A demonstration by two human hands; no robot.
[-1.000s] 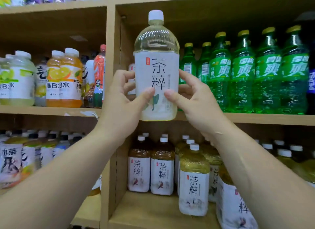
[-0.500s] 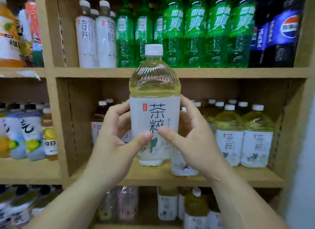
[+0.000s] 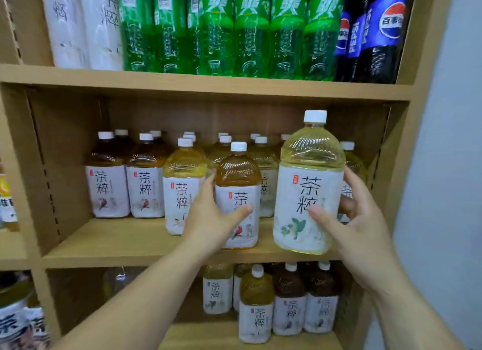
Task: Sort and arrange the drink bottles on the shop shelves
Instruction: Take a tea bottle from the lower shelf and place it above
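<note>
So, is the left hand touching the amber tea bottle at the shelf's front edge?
Touching. The head view shows the left hand wrapped round the amber tea bottle, with the thumb lying across its label.

place: shop | wooden shelves (image 3: 203, 87) stocked with rows of bottled tea (image 3: 107, 190), green soda (image 3: 250, 31), cola (image 3: 375, 36)

Above the pale tea bottle (image 3: 309, 193), the green bottles (image 3: 250, 31) and cola bottles (image 3: 375, 36) lose their tops to the upper edge and are smeared by blur. Left of it, the left hand (image 3: 214, 219) covers part of the amber bottle's (image 3: 238, 172) label; just behind it, another bottle (image 3: 353, 164) shows only cap and shoulder.
</note>
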